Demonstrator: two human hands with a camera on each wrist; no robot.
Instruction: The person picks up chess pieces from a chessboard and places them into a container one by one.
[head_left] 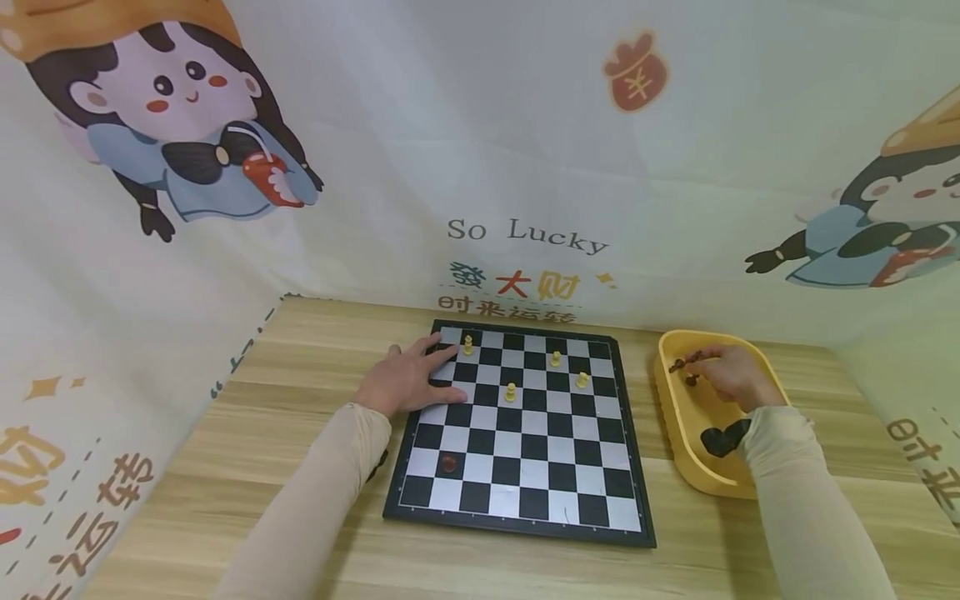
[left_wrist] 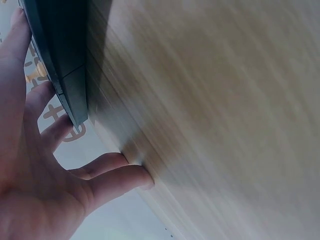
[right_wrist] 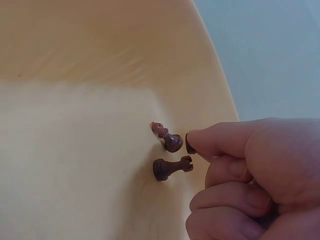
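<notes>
Brown chess piece [right_wrist: 190,144] is clamped in the right hand [head_left: 723,373], inside the yellow tray [head_left: 705,408]; a slack pinch could drop it beside the rook [right_wrist: 172,167]. Left hand [head_left: 408,377], spread apart, touches the chessboard [head_left: 521,446]; an unintended push could topple the pale-yellow chessmen [head_left: 511,392].

One board [head_left: 521,446] and one tray [head_left: 673,425] are seen. On the board, four yellow pieces [head_left: 468,344] [head_left: 556,358] [head_left: 511,392] [head_left: 582,380] and one brown piece [head_left: 448,462] are counted; at the tray, three brown pieces [right_wrist: 173,143] [right_wrist: 171,167] [right_wrist: 190,144], one mostly hidden.
</notes>
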